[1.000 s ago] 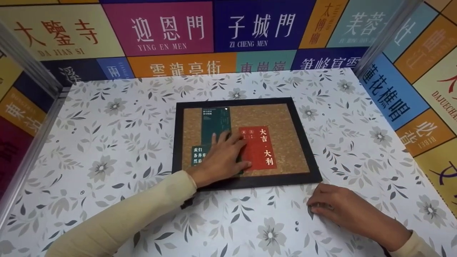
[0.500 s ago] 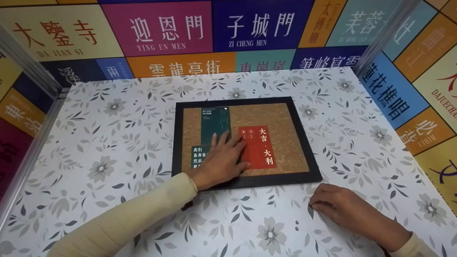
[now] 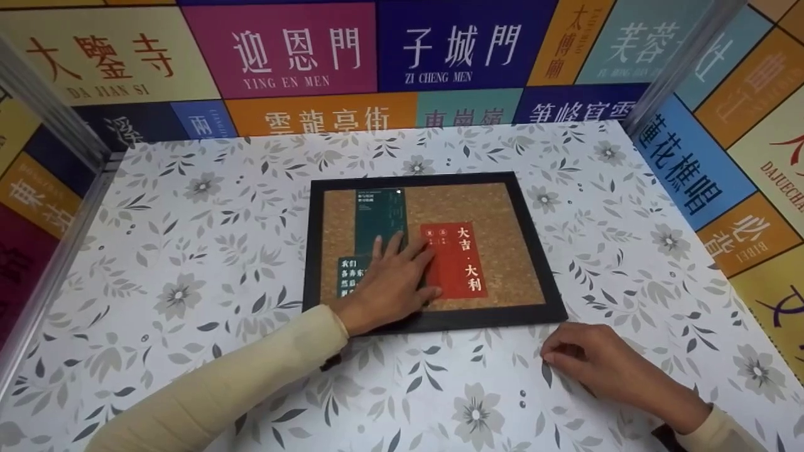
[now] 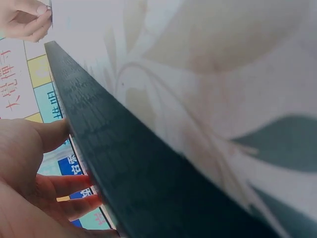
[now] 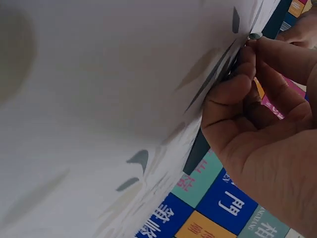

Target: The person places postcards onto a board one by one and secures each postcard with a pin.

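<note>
A black-framed cork board [image 3: 512, 251] lies flat on the table. Two green cards [image 3: 380, 216] and a red card [image 3: 456, 267] with Chinese print are on it. My left hand [image 3: 389, 282] rests on the board with fingers spread, covering parts of the cards. The left wrist view shows the black frame edge [image 4: 109, 134] beside that hand. Off the board's near right corner, my right hand [image 3: 593, 361] is low over the table. Its thumb and fingertips pinch a small round greenish piece [image 5: 255, 36] in the right wrist view; its kind is unclear.
A white cloth with grey leaves and flowers [image 3: 188, 295] covers the table. Panels with Chinese lettering [image 3: 282, 50] stand along the back and both sides, joined by metal corner posts [image 3: 681, 56].
The left hand and the board stay put. My right hand has turned slightly at the wrist, with its fingers shifting a little.
</note>
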`<move>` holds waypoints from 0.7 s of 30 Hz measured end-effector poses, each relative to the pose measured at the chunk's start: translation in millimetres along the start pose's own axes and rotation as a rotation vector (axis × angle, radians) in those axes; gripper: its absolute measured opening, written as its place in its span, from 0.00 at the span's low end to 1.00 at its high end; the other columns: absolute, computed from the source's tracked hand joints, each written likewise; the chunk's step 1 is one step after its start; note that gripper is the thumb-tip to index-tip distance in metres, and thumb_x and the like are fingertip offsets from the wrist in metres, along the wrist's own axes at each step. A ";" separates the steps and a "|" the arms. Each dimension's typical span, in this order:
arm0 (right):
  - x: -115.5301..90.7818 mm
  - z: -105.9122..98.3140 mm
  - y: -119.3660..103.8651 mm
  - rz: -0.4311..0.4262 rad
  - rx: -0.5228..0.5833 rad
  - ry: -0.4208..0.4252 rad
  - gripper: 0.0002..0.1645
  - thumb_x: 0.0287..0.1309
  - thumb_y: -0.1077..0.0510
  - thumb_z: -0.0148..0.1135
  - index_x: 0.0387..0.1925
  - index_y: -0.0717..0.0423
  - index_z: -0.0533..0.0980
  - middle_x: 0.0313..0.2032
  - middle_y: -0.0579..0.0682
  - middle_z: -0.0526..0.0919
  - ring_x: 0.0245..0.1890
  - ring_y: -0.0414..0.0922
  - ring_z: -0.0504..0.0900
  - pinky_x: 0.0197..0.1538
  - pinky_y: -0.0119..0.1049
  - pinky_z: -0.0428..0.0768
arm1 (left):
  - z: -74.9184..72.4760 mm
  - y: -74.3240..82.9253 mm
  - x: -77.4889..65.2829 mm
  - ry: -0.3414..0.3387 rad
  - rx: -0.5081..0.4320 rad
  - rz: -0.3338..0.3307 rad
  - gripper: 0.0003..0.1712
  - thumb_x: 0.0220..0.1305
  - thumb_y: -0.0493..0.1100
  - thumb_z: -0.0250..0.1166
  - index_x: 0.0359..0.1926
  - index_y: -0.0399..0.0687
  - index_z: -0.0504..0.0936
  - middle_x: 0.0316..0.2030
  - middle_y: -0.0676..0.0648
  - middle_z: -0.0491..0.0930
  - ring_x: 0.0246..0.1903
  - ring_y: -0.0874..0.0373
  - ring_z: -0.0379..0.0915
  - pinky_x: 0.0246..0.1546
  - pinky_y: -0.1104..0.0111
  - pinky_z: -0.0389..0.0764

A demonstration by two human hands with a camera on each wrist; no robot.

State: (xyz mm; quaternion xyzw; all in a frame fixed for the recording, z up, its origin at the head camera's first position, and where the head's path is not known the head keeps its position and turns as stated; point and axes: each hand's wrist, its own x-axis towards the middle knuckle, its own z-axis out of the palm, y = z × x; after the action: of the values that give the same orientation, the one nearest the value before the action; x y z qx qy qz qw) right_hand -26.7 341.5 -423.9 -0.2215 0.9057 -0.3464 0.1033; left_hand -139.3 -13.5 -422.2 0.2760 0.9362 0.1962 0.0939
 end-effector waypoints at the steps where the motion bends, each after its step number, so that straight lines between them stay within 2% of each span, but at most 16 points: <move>1: 0.7 -0.9 -0.1 0.026 0.017 -0.010 0.06 0.69 0.63 0.75 0.41 0.47 0.90 0.37 0.37 0.87 0.34 0.32 0.81 0.36 0.30 0.81 | 0.2 -0.3 0.1 -0.003 0.000 -0.002 0.44 0.79 0.62 0.67 0.85 0.47 0.67 0.85 0.41 0.59 0.85 0.30 0.44 0.82 0.32 0.40; 7: 6.5 -4.4 -0.8 0.100 0.066 -0.076 0.03 0.74 0.60 0.72 0.41 0.51 0.89 0.35 0.41 0.87 0.33 0.33 0.79 0.35 0.30 0.79 | 0.7 -1.2 0.3 -0.006 -0.001 -0.007 0.44 0.79 0.62 0.66 0.85 0.48 0.67 0.86 0.42 0.58 0.85 0.30 0.44 0.82 0.32 0.40; 12: 7.9 -6.8 -7.9 0.133 0.123 -0.076 0.07 0.80 0.59 0.65 0.41 0.52 0.86 0.34 0.42 0.87 0.29 0.34 0.79 0.31 0.31 0.79 | 0.0 0.2 0.2 -0.007 -0.005 -0.010 0.44 0.79 0.62 0.66 0.85 0.47 0.67 0.86 0.42 0.59 0.85 0.30 0.44 0.82 0.31 0.40; 18: 6.6 -6.2 -11.1 0.096 0.341 -0.058 0.08 0.83 0.66 0.57 0.41 0.63 0.78 0.41 0.56 0.92 0.29 0.40 0.87 0.28 0.36 0.86 | -0.8 1.3 -0.1 -0.006 -0.021 -0.013 0.43 0.80 0.61 0.66 0.85 0.47 0.67 0.86 0.42 0.58 0.85 0.30 0.43 0.82 0.32 0.39; 21: 7.8 -5.5 -10.8 0.062 0.385 -0.037 0.08 0.82 0.68 0.56 0.40 0.65 0.75 0.43 0.61 0.91 0.30 0.43 0.88 0.29 0.37 0.87 | -0.8 1.0 -0.5 -0.009 -0.024 -0.011 0.44 0.80 0.61 0.66 0.85 0.47 0.66 0.86 0.42 0.57 0.85 0.31 0.42 0.82 0.32 0.39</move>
State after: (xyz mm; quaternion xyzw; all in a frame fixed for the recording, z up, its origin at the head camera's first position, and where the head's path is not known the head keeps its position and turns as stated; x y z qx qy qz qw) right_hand -31.9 333.8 -412.8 -0.1761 0.8269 -0.5059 0.1710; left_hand -138.6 -13.3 -421.0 0.2706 0.9348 0.2059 0.1024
